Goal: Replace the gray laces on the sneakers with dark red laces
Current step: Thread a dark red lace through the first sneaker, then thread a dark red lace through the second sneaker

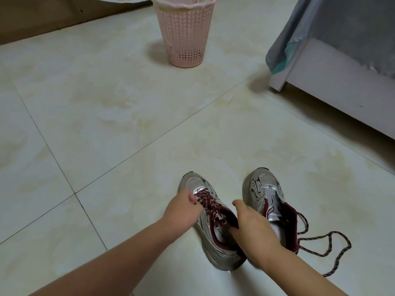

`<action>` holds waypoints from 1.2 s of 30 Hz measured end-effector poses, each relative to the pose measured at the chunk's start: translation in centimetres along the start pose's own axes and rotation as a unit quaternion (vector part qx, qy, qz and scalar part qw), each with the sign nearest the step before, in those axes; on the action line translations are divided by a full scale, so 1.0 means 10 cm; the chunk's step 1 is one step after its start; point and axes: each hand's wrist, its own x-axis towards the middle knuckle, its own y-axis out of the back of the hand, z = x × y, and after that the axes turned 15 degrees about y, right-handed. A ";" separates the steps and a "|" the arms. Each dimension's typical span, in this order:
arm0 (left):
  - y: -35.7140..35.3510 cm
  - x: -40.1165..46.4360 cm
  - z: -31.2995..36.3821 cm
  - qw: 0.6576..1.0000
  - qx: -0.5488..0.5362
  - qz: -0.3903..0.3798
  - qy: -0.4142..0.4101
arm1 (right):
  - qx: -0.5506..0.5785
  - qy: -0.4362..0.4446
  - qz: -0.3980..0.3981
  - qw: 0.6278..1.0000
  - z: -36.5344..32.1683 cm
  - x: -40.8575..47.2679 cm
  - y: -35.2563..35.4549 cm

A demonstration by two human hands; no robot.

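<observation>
Two silver sneakers with dark red lining stand side by side on the tiled floor. The left sneaker (210, 249) has a dark red, white-flecked lace (210, 205) crossed through its eyelets. My left hand (181, 210) pinches that lace near the toe end. My right hand (254, 229) grips the left sneaker's collar, thumb inside the opening and fingers between the two shoes. The right sneaker (264, 185) shows no lace across its tongue. A dark flecked lace (329, 238) trails loose on the floor from its heel side to the right.
A pink perforated basket (184, 39) stands on the floor straight ahead. A white bed frame (342, 88) with grey cloth (299, 28) hanging over it is at the right. Brown wooden furniture (42, 20) runs along the far left.
</observation>
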 end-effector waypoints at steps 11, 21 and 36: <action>-0.01 -0.03 -0.28 0.970 0.202 0.101 -0.088 | 0.086 -0.019 0.003 0.996 -0.35 0.28 -0.04; 0.74 0.25 -0.41 0.939 0.258 0.197 -0.112 | 0.148 0.017 0.003 0.989 -0.19 -0.07 -0.03; 0.06 -0.37 0.26 0.911 0.335 0.138 -0.197 | 0.052 -0.326 0.022 0.943 1.28 -1.03 0.40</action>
